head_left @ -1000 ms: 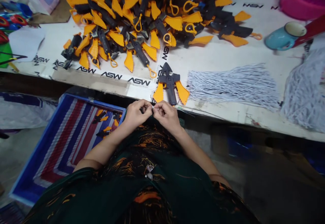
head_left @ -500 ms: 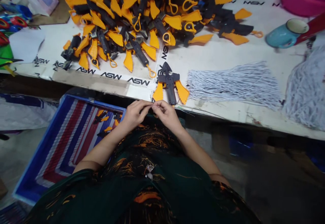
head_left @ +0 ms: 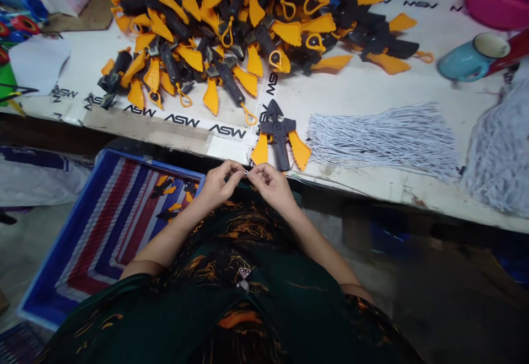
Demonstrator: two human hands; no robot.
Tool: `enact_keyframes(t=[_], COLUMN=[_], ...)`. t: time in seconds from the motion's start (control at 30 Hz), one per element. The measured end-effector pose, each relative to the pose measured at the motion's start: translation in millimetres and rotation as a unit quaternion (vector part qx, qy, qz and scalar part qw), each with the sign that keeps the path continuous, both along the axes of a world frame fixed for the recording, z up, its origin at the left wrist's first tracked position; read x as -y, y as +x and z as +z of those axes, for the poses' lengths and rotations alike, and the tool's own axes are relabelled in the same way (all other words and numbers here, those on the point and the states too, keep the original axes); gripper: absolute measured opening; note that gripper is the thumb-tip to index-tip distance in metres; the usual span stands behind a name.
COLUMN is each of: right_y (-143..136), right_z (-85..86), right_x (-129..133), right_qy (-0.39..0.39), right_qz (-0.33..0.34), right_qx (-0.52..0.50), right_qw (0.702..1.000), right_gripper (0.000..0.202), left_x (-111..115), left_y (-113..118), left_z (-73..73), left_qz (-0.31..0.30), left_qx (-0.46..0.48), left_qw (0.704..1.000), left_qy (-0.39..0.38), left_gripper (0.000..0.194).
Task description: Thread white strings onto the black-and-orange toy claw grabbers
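My left hand [head_left: 223, 184] and my right hand [head_left: 270, 185] meet fingertip to fingertip just off the table's front edge, both pinched closed. Between them shows a tiny white bit of string [head_left: 246, 172]; the fingers hide most of it. Right behind the hands, a black and orange plastic toy [head_left: 279, 138] with two orange wings lies at the table edge. A bundle of thin white strings [head_left: 384, 139] is spread out to its right.
Many more black and orange toys [head_left: 231, 80] are heaped across the back of the table [head_left: 173, 138]. At the right are a blue enamel mug [head_left: 463, 64], a pink basin [head_left: 500, 0] and another string pile [head_left: 498, 149]. Below left, a blue-rimmed crate [head_left: 58, 232] holds several toys.
The fingertips have drawn slightly apart, and a white bit of string now shows between them. The view has shifted a little; the toys and strings lie as before.
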State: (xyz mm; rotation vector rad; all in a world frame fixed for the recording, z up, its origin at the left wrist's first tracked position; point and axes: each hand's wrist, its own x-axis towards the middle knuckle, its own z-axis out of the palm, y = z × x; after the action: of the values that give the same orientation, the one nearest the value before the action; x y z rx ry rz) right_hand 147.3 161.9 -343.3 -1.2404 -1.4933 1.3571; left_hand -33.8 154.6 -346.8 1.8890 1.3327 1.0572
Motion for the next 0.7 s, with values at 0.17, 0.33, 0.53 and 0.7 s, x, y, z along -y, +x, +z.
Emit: enact_keyframes(t=[0.17, 0.33, 0.53, 0.7], right_y=[1, 2, 9, 41], right_z=[3.4, 5.3, 8.6, 9.6], right_x=[0, 2, 14, 27], right_qy=[-0.032, -0.013, 0.079, 0.172], right_qz=[0.014, 0.015, 0.013, -0.016], right_qx=[-0.024, -0.009, 0.074, 0.134], right_qw=[0.999, 1.000, 0.994, 0.976], right_gripper=[0.029, 0.026, 0.018, 0.017], left_x=[-8, -19, -19, -27], left_y=[-5, -10, -20, -33], left_z=[2.2, 7.4, 18.0, 19.3], left_qz=[-0.078, -0.123, -0.140, -0.155], left_qx=[-0.118, -0.265, -0.282, -0.268], left_qw=[0.984, 0.927, 0.908, 0.933], left_qy=[0.109, 0.234, 0.275, 0.183], left_gripper=[0.017, 0.019, 0.015, 0.023])
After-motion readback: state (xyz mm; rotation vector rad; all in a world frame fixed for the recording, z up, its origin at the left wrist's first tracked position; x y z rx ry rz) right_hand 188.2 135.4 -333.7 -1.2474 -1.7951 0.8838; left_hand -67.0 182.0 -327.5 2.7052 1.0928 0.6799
